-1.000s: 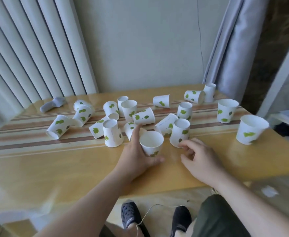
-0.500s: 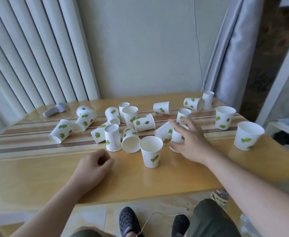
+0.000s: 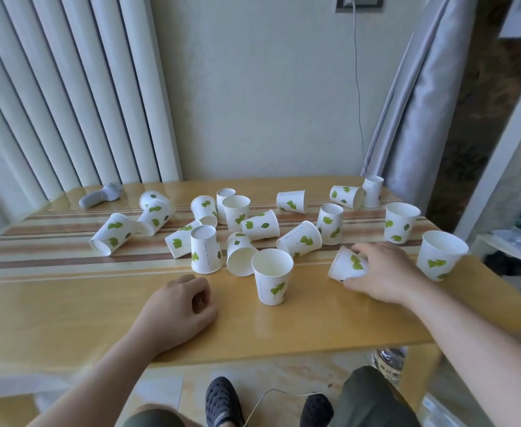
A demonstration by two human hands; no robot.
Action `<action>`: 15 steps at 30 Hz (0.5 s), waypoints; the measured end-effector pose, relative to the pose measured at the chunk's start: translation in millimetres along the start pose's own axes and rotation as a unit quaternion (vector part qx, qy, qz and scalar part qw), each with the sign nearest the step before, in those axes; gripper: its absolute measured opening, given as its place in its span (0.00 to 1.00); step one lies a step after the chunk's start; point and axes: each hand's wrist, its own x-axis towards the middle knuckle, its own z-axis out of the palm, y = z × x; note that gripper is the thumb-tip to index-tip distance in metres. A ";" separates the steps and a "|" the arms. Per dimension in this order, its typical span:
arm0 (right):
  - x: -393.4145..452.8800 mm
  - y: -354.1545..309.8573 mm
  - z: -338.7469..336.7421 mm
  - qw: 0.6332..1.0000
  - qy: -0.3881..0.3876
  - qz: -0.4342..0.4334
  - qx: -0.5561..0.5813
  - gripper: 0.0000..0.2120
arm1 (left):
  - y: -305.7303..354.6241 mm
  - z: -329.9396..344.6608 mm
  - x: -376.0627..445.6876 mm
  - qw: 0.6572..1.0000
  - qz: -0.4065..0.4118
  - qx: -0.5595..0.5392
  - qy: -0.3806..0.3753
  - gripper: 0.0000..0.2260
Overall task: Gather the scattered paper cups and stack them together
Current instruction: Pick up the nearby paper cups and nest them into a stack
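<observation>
Several white paper cups with green leaf prints lie scattered over the wooden table (image 3: pixel 68 309), some upright, some tipped over. One upright cup (image 3: pixel 272 276) stands alone near the front middle. My right hand (image 3: pixel 382 274) grips a tilted cup (image 3: pixel 347 263) just right of it, mouth facing lower left. My left hand (image 3: pixel 177 308) rests on the table as a loose fist, holding nothing, to the left of the upright cup. Two upright cups (image 3: pixel 441 254) (image 3: pixel 400 221) stand at the far right.
A grey handheld device (image 3: pixel 100 195) lies at the table's back left. Vertical blinds (image 3: pixel 52 94) hang on the left, a curtain (image 3: pixel 428 97) on the right. A cable (image 3: pixel 357 87) runs down the wall. My shoes (image 3: pixel 222 402) and a water bottle (image 3: pixel 388 363) show below the table edge.
My left hand let go of the upright cup and drew back to the left. My right hand reached into the cluster, took a cup and pulled it toward the front right.
</observation>
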 end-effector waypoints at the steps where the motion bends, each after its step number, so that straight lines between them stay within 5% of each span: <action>1: 1.2 -7.3 1.3 0.999 0.023 -0.011 0.047 0.33 | 0.2 -0.2 -0.3 1.000 0.001 -0.001 0.001 0.08; 3: 1.8 -29.4 4.5 0.952 0.054 -0.026 0.301 0.31 | 0.2 0.1 -1.4 1.000 0.001 -0.004 0.005 0.08; 5: -0.2 -58.6 8.1 0.831 0.038 -0.056 0.552 0.32 | 0.2 0.1 -2.1 1.000 0.002 -0.006 0.010 0.09; 7: -2.3 -83.1 13.0 0.778 0.020 -0.091 0.621 0.34 | -0.4 0.0 -2.6 1.000 0.001 -0.009 0.011 0.09; 15: -13.1 -102.1 52.1 0.848 0.000 -0.125 0.515 0.35 | -2.2 3.5 -2.5 1.000 -0.003 -0.004 0.016 0.09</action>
